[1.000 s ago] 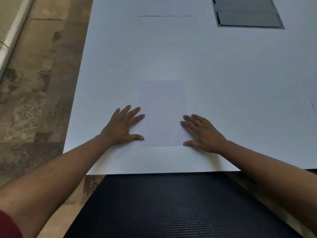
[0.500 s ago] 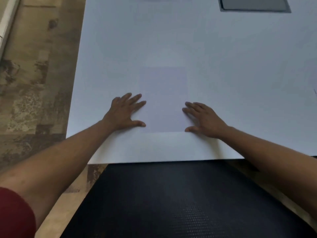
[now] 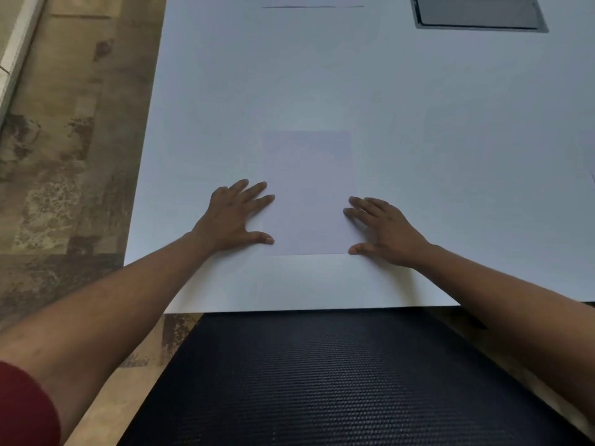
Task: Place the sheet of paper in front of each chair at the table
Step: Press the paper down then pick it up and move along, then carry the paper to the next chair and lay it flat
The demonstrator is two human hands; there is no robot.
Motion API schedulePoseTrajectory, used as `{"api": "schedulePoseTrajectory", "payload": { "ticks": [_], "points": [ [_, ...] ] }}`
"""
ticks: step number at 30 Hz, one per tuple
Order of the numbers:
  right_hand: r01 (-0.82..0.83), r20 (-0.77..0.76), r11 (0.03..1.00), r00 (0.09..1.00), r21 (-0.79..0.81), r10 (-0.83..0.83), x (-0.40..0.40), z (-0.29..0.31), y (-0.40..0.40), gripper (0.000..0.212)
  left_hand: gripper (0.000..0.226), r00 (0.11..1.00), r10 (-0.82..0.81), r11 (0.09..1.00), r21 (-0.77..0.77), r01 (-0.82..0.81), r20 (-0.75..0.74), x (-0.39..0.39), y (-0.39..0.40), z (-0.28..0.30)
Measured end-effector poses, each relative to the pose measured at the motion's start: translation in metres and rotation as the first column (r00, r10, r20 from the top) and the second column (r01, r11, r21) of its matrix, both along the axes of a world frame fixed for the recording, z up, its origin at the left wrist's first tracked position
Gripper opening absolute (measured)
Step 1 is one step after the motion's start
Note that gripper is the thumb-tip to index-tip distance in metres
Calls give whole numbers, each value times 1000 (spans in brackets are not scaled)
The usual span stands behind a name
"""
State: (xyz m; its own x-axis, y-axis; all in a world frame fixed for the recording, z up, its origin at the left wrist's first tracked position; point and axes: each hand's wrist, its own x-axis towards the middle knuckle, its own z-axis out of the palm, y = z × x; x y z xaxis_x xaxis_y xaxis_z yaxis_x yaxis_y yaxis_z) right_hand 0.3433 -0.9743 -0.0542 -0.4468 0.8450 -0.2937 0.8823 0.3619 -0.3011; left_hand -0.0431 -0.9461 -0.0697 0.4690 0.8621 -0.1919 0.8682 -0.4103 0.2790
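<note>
A pale sheet of paper [image 3: 307, 188] lies flat on the white table [image 3: 434, 140], a short way in from the near edge and straight in front of a black mesh chair [image 3: 322, 381]. My left hand [image 3: 233, 217] rests flat on the table at the sheet's left edge, fingertips and thumb touching the paper. My right hand [image 3: 383, 230] lies flat at the right edge, fingers spread, touching the sheet. A second sheet [image 3: 312, 1] shows at the far edge of the view, and the corner of another sheet [image 3: 592, 177] at the right border.
A grey recessed panel [image 3: 479, 12] is set into the table at the far right. Patterned brown floor [image 3: 64, 156] runs along the table's left side, with a light skirting at the far left.
The view shifts slightly, down then back up. Both hands stay flat at the sheet's sides; the paper has not visibly moved on the table.
</note>
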Motion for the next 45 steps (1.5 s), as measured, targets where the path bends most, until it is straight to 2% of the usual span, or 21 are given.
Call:
{"api": "schedulePoseTrajectory", "payload": {
  "ticks": [8,12,14,16,18,20,22,27,32,35,40,45],
  "points": [
    [21,-4,1000,1000,-21,-21,-2,2,1,102,126,1000,12,999,-35,-13,-5,0,1,1],
    [16,-24,998,1000,-57,-18,-2,4,2,114,120,999,32,997,-68,-30,29,-1,1,3],
    [86,-144,991,985,-99,-100,-5,16,3,105,100,991,66,997,-41,-61,120,-4,0,5],
    [215,-312,973,921,-90,-232,-7,32,6,89,82,967,99,995,0,-102,233,-9,-3,11],
    [351,-445,934,828,-61,-340,-7,53,8,74,74,948,134,990,-1,-140,290,-13,-9,24],
    [425,-516,905,768,-35,-380,-5,75,8,59,70,942,140,988,22,-153,306,-17,-18,36],
    [435,-518,900,772,11,-367,-4,95,7,50,70,943,138,986,44,-159,301,-21,-31,50],
    [388,-431,903,857,183,-281,-18,142,3,49,70,940,136,973,137,-186,312,-22,-59,104],
    [282,-412,869,905,407,-101,-69,199,3,51,70,937,111,926,309,-219,332,-26,-75,174],
    [246,-426,856,904,455,-34,-112,234,1,53,71,944,98,881,414,-230,316,-35,-80,215],
    [279,-449,825,893,491,-35,-182,283,-8,61,78,959,117,807,538,-243,258,-66,-71,266],
    [251,-322,769,945,588,-62,-247,310,-12,68,81,937,218,726,597,-342,272,-121,-58,288]
  ]
}}
